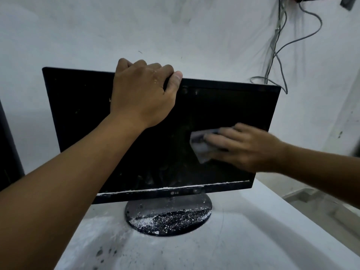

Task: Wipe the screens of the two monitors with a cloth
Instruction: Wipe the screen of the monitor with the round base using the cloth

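A black monitor [224, 112] with a dusty, smeared screen stands on a round black base [167, 215] on a white table [214, 246]. My left hand [142, 94] grips the monitor's top edge, fingers curled over it and thumb on the front bezel. My right hand [243, 147] lies flat against the right half of the screen, its straight fingers pressing a small grey-white cloth [198, 145] onto the glass. Only this one monitor is in view.
White powdery dust covers the base's front and the table around it. A white line of dust runs along the lower bezel [175, 189]. Grey cables [276, 55] hang down the white wall at the upper right. A dark object [7, 152] stands at the left edge.
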{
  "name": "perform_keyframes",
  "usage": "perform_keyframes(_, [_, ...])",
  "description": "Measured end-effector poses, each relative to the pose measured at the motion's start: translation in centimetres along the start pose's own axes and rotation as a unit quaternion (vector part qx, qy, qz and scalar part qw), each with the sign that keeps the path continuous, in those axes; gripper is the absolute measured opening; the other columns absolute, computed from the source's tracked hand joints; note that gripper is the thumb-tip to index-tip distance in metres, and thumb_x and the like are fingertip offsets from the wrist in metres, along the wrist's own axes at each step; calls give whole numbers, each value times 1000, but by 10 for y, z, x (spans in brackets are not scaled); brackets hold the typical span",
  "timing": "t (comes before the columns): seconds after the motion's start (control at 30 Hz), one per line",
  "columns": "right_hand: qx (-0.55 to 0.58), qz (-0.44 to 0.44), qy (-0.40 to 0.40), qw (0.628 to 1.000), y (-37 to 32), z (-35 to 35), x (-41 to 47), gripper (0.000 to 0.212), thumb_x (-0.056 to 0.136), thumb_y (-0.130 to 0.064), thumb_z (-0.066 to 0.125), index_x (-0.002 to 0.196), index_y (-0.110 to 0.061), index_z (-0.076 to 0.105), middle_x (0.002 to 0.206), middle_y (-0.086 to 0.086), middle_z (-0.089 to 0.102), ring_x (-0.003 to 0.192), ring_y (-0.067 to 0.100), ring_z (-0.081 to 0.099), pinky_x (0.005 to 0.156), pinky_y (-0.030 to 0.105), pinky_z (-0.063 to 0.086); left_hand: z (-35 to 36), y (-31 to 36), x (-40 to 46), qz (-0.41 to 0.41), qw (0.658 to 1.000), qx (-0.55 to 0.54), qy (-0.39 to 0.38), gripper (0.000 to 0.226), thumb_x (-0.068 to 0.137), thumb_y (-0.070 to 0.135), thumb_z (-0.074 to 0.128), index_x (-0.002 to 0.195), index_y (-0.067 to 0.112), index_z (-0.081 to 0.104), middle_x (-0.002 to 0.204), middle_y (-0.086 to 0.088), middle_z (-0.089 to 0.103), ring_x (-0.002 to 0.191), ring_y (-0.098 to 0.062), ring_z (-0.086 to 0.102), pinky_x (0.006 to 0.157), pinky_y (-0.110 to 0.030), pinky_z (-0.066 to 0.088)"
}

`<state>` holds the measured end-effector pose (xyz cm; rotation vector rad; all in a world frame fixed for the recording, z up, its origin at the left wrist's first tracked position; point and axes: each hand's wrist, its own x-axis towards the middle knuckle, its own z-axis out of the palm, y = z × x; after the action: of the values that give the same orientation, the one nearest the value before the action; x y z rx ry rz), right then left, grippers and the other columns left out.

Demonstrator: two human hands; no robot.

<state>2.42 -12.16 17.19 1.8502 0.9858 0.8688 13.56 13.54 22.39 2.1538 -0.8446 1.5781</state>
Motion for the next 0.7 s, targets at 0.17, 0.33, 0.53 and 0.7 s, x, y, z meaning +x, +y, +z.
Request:
perform_keyframes(0.17, [-9,221,96,970,27,-8,25,30,100,-9,57,129,-10,65,130,26,60,99,42,61,75,49,53,0,-1,1,3,1000,0,2,46,104,46,28,88,21,64,85,1,69,83,-28,57,84,-42,30])
perform_keyframes(0.33, [20,62,26,998,-14,8,3,26,106,-11,46,125,-11,62,136,22,48,102,39,64,71,44,54,0,-1,2,1,1000,-1,2,46,104,47,28,91,23,65,86,3,69,85,-27,57,85,-41,29])
perform_keyframes(0.53, [3,1,-3,1000,-14,8,-5,27,107,-12,42,128,-17,59,134,17,61,102,34,65,70,39,52,0,-1,1,0,1000,0,7,46,103,47,29,87,22,64,85,2,69,84,-29,57,84,-42,30])
perform_keyframes(0.7, [-1,184,65,981,2,6,3,34,102,-11,52,134,-13,63,133,21,57,100,37,58,72,44,48,1,0,2,3,1000,7,4,46,103,47,28,87,21,63,85,1,68,83,-29,57,83,-42,29])
